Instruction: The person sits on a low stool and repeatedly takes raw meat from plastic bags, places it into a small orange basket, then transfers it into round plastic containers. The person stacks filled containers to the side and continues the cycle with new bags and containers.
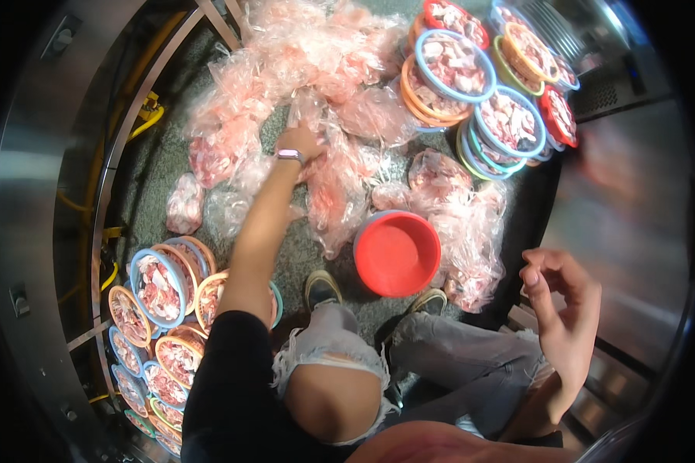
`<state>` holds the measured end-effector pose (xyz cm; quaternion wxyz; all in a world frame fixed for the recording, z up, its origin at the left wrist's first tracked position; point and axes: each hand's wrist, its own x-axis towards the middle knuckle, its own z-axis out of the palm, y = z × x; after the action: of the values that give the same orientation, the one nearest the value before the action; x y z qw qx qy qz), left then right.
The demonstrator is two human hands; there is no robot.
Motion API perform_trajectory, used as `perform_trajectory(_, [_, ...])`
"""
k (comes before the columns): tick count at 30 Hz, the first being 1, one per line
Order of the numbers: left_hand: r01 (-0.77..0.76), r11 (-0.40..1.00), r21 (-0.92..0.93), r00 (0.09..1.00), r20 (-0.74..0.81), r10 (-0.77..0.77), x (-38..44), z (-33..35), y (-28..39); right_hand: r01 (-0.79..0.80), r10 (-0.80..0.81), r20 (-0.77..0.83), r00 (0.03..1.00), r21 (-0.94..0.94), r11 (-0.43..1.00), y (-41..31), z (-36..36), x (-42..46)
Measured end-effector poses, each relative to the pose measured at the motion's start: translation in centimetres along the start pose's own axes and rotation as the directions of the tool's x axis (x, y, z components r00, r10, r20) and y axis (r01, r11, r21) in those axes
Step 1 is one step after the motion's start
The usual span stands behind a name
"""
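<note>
With my left arm stretched forward, my left hand (301, 142) is among clear plastic bags of raw meat (333, 191) on the floor. Its fingers touch the plastic, but whether they grip it cannot be seen. My right hand (562, 312) is raised at the right, thumb and fingertips close together and curved, with no object visible in it. A red plastic basin (397, 253), with nothing inside, stands in front of my shoes. Bagged meat (440, 173) lies just behind and to the right of the basin.
Stacked round plastic baskets of meat pieces stand at the upper right (509, 121) and lower left (159, 289). A lone bag of meat (185, 204) lies left of the pile. Metal framing (116, 156) runs along the left, and a metal panel (619, 191) stands at the right.
</note>
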<state>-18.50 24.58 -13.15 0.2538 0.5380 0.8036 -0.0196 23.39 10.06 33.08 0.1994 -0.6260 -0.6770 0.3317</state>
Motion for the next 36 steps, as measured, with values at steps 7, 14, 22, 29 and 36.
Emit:
perform_trajectory(7, [0.074, 0.997, -0.039, 0.94, -0.331, -0.083, 9.6, -15.1, -10.4, -0.201, 0.205, -0.055, 0.977, 0.063, 0.978, 3.5, -0.8, 2.8])
perform_trajectory(14, [-0.089, 0.493, -0.866, 0.876, -0.304, -0.376, 17.8, -7.2, -16.8, -0.247, 0.253, -0.033, 0.967, 0.123, 0.961, 7.7, -1.8, 6.0])
perform_trajectory(22, [-0.041, 0.851, -0.524, 0.837, -0.483, -0.257, 22.7, -3.2, 0.2, -0.233, 0.234, -0.004, 0.972, 0.071, 0.97, 6.4, -0.9, 8.9])
perform_trajectory(29, [-0.234, 0.967, -0.106, 0.912, -0.37, 0.18, 14.1, -1.1, 7.8, -0.209, 0.21, -0.008, 0.978, 0.066, 0.976, 4.4, 0.3, 8.8])
perform_trajectory(36, [-0.286, 0.957, -0.045, 0.956, -0.08, 0.282, 9.3, -9.0, 0.9, -0.21, 0.21, 0.003, 0.978, 0.057, 0.976, 4.1, 0.0, 8.5])
